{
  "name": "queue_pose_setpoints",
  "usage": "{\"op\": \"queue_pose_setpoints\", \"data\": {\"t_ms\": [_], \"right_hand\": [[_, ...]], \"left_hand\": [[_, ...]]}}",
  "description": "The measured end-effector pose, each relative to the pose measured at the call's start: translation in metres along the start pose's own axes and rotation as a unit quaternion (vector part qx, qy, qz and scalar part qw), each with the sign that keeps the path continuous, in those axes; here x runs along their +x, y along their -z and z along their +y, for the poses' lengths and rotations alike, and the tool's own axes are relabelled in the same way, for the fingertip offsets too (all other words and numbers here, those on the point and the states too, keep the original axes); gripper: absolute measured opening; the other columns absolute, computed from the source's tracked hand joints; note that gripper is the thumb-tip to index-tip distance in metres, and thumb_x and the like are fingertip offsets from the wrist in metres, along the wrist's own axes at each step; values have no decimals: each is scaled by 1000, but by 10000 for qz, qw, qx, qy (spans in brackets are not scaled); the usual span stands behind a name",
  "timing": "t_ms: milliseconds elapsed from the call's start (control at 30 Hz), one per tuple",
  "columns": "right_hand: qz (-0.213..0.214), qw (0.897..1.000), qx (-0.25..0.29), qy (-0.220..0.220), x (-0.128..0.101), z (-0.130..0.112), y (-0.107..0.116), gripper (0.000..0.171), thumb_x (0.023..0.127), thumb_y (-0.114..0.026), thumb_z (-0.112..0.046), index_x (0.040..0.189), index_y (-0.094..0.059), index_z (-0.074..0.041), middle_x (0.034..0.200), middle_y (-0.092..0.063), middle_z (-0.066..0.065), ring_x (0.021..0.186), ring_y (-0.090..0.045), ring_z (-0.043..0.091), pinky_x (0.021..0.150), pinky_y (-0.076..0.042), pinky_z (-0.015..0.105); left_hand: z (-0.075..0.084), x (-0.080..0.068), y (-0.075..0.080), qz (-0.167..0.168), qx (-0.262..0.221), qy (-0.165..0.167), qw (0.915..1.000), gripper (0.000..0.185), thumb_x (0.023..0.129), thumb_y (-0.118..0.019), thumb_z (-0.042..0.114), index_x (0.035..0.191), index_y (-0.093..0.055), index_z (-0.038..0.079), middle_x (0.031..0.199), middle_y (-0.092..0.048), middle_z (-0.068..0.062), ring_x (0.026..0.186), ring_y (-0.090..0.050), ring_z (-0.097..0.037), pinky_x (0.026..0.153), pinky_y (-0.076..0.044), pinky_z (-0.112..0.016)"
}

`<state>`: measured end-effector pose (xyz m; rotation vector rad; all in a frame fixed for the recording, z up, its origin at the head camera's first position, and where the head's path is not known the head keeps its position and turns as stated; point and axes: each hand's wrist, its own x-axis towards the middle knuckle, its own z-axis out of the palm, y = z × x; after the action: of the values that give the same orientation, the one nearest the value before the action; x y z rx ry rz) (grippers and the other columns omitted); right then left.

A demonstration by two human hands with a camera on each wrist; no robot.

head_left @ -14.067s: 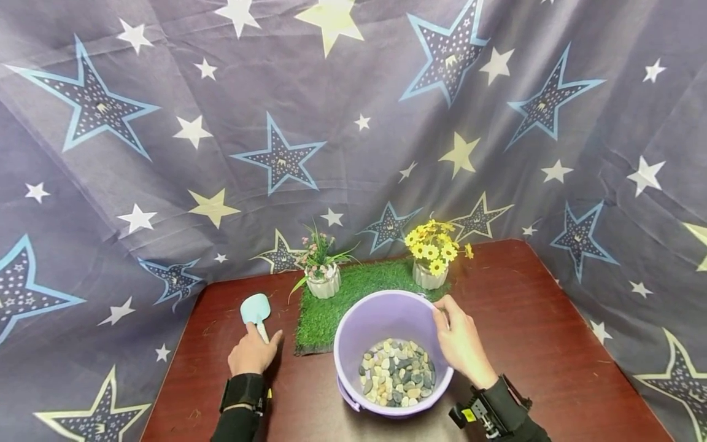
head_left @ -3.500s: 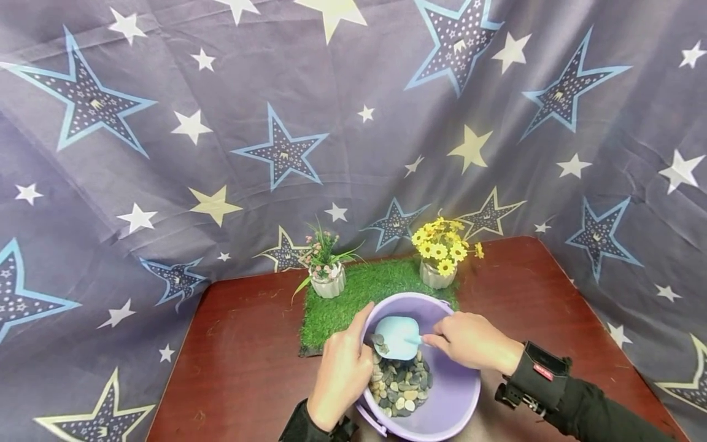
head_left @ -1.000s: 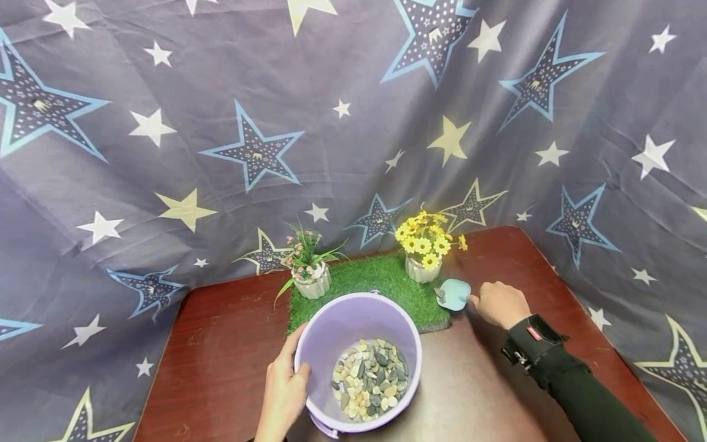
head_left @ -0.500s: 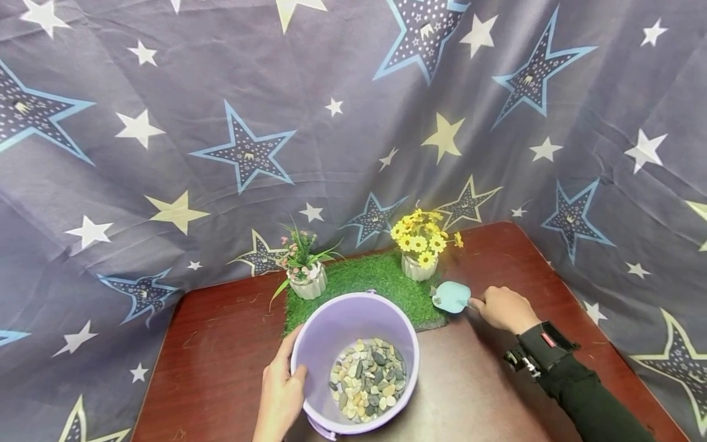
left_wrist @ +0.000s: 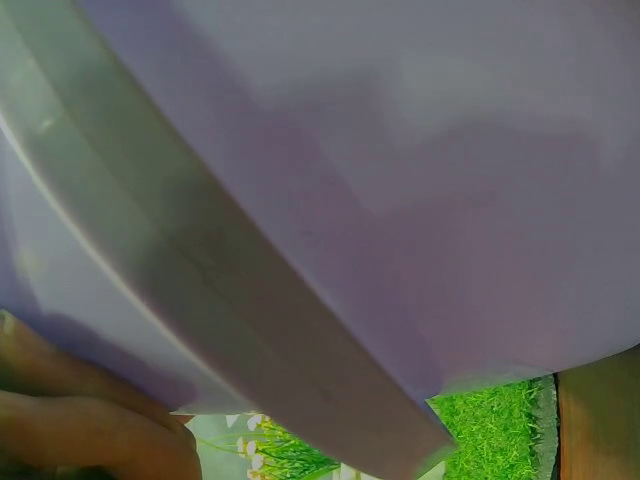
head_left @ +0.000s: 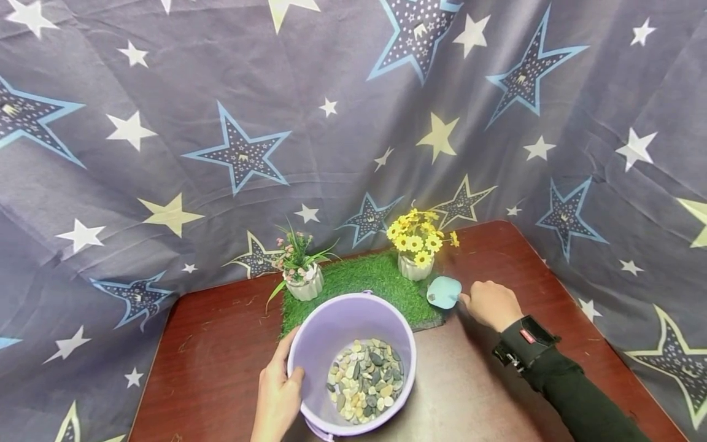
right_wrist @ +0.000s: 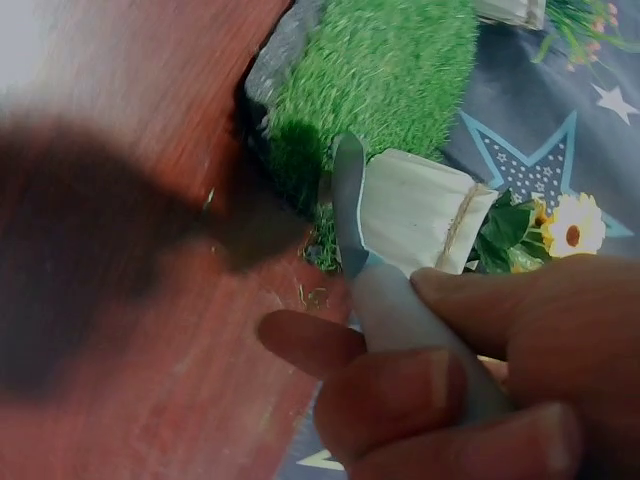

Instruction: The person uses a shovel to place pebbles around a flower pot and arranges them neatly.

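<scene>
1. Star-print cloth backdrop (head_left: 331,123) hangs behind and to both sides of a dark red-brown table (head_left: 221,368).
2. Lavender bucket (head_left: 331,319) of pebbles (head_left: 364,380) sits near the front edge, centre; left hand (head_left: 276,399) grips its left rim, thumb inside.
3. Green turf mat (head_left: 364,282) lies at the back edge, with a pink-flower pot (head_left: 304,285) on its left and a yellow-flower pot (head_left: 411,267) on its right.
4. Right hand (head_left: 488,304) is wrapped round the handle of a light blue scoop (head_left: 444,292), blade over the mat's right edge beside the yellow-flower pot.
</scene>
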<state>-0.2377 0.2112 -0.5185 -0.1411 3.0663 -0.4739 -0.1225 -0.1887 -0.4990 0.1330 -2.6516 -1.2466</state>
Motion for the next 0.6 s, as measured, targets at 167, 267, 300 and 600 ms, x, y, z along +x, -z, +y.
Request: {"op": "queue_pose_setpoints", "data": {"t_ms": [167,267,300,600], "right_hand": [[531,9984,-162,88,1,-3,-2,41,95,-67,-28,60,-58,-9,62,-61,14,62,-63,38,52,-49,53],[961,9947,-294,199,2,-7,-5,44,93,-70,-27,55,-55,-9,56,-57,14,55,-60,38,47,-46,52],[1122,9928,-352,240,3,-8,-6,45,92,-70,-27,54,-54,-9,55,-57,14,54,-60,38,46,-46,52],[2015,9748,-879,373,7,-21,-21,41,86,-79,-22,54,-59,-6,51,-58,14,46,-58,36,41,-45,50]], "left_hand": [[1,0,0,-18,-39,31,10000,72,82,-61,-11,147,-60,22,135,-70,-9,111,-69,-23,95,-55,-39],[1,0,1,-2,-22,33,10000,72,82,-61,-11,147,-60,22,134,-70,-10,110,-70,-23,94,-55,-37],[1,0,2,7,-9,30,10000,72,82,-61,-11,146,-60,22,134,-71,-10,110,-70,-23,94,-55,-37],[1,0,1,-1,24,28,10000,72,82,-61,-11,146,-60,21,134,-70,-10,111,-69,-23,95,-55,-38]]}}
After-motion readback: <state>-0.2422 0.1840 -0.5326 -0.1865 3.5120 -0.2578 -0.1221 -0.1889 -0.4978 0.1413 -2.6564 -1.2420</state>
